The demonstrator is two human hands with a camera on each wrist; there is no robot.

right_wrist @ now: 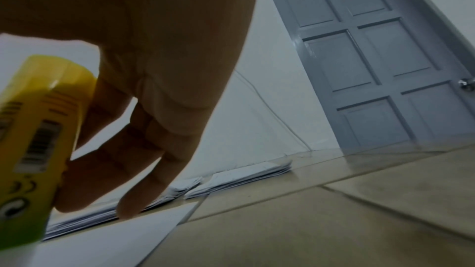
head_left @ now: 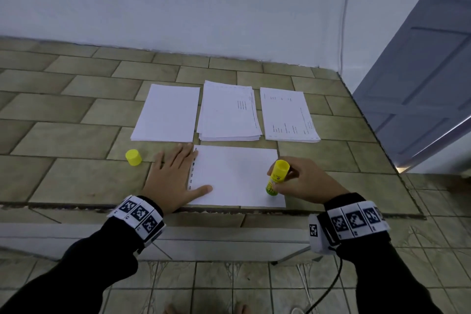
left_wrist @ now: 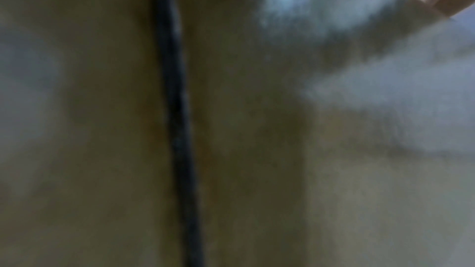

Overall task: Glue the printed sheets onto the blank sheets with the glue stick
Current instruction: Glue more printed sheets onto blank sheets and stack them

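Head view shows a tiled ledge [head_left: 76,115] with three paper stacks along its far side: a blank stack [head_left: 167,113] on the left, a middle stack [head_left: 229,111] with faint print, and a printed stack [head_left: 289,115] on the right. Nearer lies a single sheet [head_left: 234,176], white side up, with a row of small dark marks along its left edge. The left hand [head_left: 175,176] lies flat and spread, palm on the tiles just left of the sheet, thumb and fingertips resting on the sheet's left edge. The right hand [head_left: 305,181] pinches the glue stick [head_left: 276,177] between thumb and fingers; the stick is tilted, its lower end down on the sheet near the near right corner, its yellow base up. A yellow cap [head_left: 133,157] stands on the tiles, left of the left hand and apart from it.

Right wrist view shows the glue stick [right_wrist: 36,133] close up with a barcode, fingers [right_wrist: 144,172] curled behind it, and a grey panelled door [right_wrist: 372,58] at the far right. Left wrist view is blurred; only tile and a patch of white paper can be made out.
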